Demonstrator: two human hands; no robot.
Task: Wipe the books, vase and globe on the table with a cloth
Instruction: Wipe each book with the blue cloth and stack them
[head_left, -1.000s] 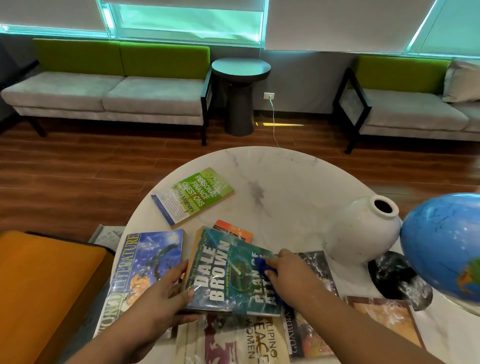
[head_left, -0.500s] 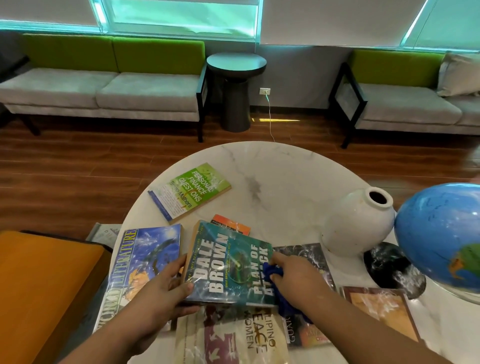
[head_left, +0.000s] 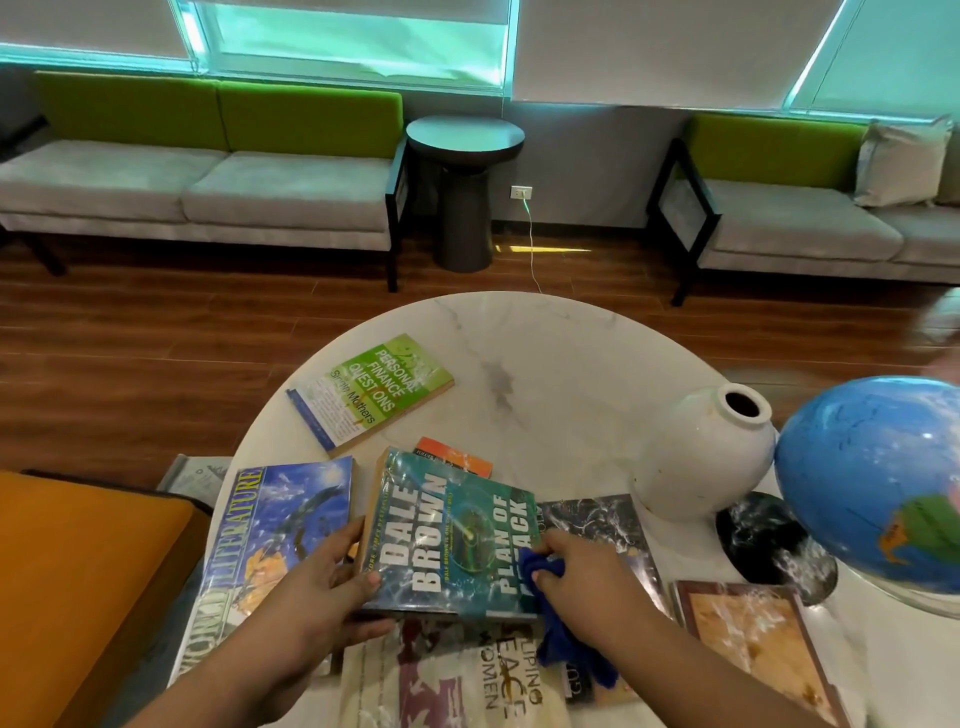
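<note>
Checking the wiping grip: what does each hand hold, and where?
Left hand grips the Dale Brown paperback along its spine edge; right hand pinches the blue cloth at its bunched top.

Covers read "DALE BROWN, PLAN OF ATTACK" on the teal book (head_left: 452, 535), "PERSONAL FINANCE QUESTIONS" on the green book (head_left: 371, 392), "WORLD LITERATURE" on the blue book (head_left: 270, 545).

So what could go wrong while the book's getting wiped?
The Dale Brown book sits on other books, so a hard wipe by the right hand with the cloth might slide it, though the left hand steadies it. The vase and globe stand close by that arm; a wide swing could bump them.
</note>
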